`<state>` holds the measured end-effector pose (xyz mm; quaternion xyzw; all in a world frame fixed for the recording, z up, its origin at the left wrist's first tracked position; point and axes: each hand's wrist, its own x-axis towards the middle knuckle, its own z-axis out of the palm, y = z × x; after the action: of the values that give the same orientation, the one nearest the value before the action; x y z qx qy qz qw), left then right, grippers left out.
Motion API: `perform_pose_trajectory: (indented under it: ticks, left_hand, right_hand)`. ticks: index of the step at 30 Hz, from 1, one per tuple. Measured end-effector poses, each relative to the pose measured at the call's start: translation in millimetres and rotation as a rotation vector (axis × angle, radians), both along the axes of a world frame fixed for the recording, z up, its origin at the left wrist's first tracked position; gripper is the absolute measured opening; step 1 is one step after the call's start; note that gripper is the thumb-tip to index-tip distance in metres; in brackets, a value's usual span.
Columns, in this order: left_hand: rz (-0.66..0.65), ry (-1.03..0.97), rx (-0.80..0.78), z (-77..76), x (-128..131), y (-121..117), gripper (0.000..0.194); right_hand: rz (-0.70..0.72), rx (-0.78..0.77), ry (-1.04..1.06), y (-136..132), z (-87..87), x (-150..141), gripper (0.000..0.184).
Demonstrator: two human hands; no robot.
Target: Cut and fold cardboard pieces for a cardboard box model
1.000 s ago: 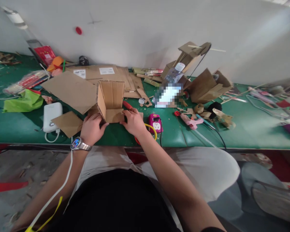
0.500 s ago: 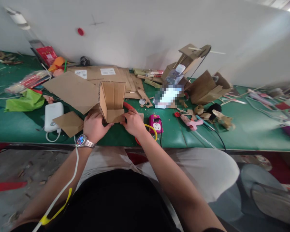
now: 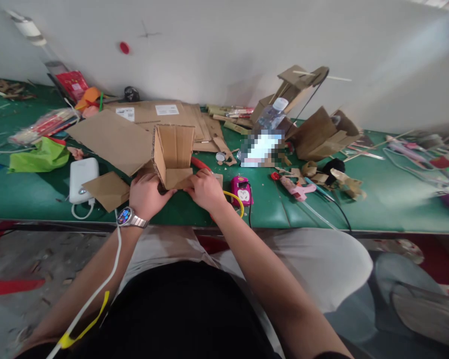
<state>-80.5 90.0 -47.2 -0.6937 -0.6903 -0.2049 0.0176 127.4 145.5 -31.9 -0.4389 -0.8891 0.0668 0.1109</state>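
Note:
A folded cardboard piece (image 3: 175,149) with upright walls at its left and back stands near the table's front edge. My left hand (image 3: 148,193) grips its lower left side, thumb pointing right along the bottom edge. On the lower right corner, my right hand (image 3: 205,188) pinches the low front part, with the fingertips partly hidden. Just behind the right hand lies a red curved tube (image 3: 200,164). A small cardboard square (image 3: 108,191) rests left of my left hand, beside a white power bank (image 3: 84,180).
A pink socket block (image 3: 241,190) sits right of my right hand, with a yellow cable loop (image 3: 236,200) between them. Farther right lies a pink glue gun (image 3: 298,189). Cardboard sheets (image 3: 112,137), a plastic bottle (image 3: 272,114) and a cardboard box (image 3: 324,134) stand or lie behind on the green table.
My right hand has shifted very slightly left along the cardboard's lower edge. The cardboard piece and my left hand stay nearly in place.

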Motion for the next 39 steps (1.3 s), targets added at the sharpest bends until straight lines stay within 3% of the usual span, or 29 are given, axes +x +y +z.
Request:
perform_pose_trajectory:
  ticks: [22, 30, 39]
  left_hand:
    - [-0.019, 0.061, 0.021, -0.4, 2, -1, 0.038]
    - [-0.069, 0.118, 0.069, -3.5, -2, 1, 0.044]
    - [-0.096, 0.087, 0.117, -0.5, -9, 4, 0.041]
  right_hand:
    - [0.008, 0.064, -0.105, -4, 1.7, -2, 0.033]
    - [0.084, 0.006, -0.057, 6, 4.9, 8, 0.036]
    - [0.107, 0.052, 0.009, 7, 2.7, 8, 0.039]
